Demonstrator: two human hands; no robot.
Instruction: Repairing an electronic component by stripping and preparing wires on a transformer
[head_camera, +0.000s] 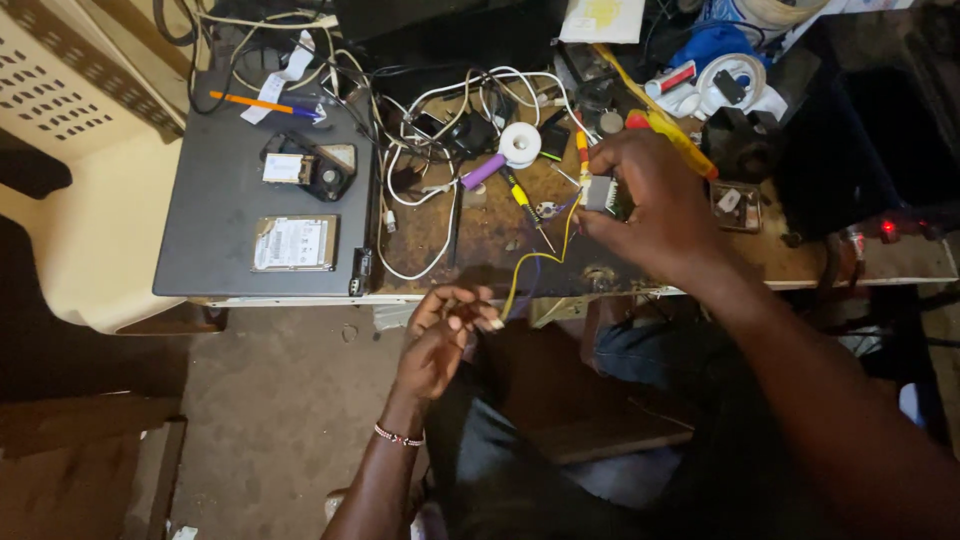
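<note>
A cluttered counter (480, 250) is seen. Above its front edge, a small grey component (600, 192) is gripped by the right hand (650, 205); below that edge, a yellow wire (535, 262) is pinched by the left hand (440, 335).

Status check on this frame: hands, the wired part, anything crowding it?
Right hand grips small grey component on bench. Left hand pinches yellow wire below bench edge. Screwdrivers and white cables crowd close.

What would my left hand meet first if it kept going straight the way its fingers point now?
Probably the yellow wire at the fingertips of the left hand, then the edge of the workbench. Depth is hard to judge.
</note>
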